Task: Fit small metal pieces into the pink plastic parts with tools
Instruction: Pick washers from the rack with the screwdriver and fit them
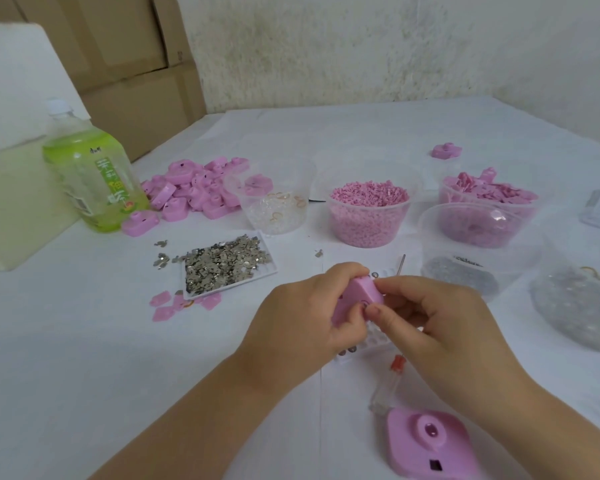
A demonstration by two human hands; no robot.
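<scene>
A white cloth covers the table (84, 341), creased in places. It runs back to a white wall (361, 46) mottled with grey-green stains. At the far left corner stand stacked cardboard boxes (125, 64).

Near the middle, just above the cloth, the left hand (309, 306) has its fingers curled round a pink part (357, 297), clasping it from the left. The right hand (440, 323) pinches the part's right end between thumb and forefinger. Whether a metal piece sits under those fingertips I cannot tell.

A flat tray (271, 271) heaped with metal pieces (226, 263) lies left of the hands, and a few loose ones lie on the cloth beside it. Beyond it is a pile (198, 188) of pink parts, with a green bottle (94, 178) to its left.

Plastic tubs stand in a row across the far side — a clear one (278, 213), one of pink pellets (369, 216), and more at the right (485, 202).

Nearer than the hands, a screwdriver (388, 382) with a clear and red handle lies on the cloth. Just beside its near end is a second part (430, 445), lying flat.
</scene>
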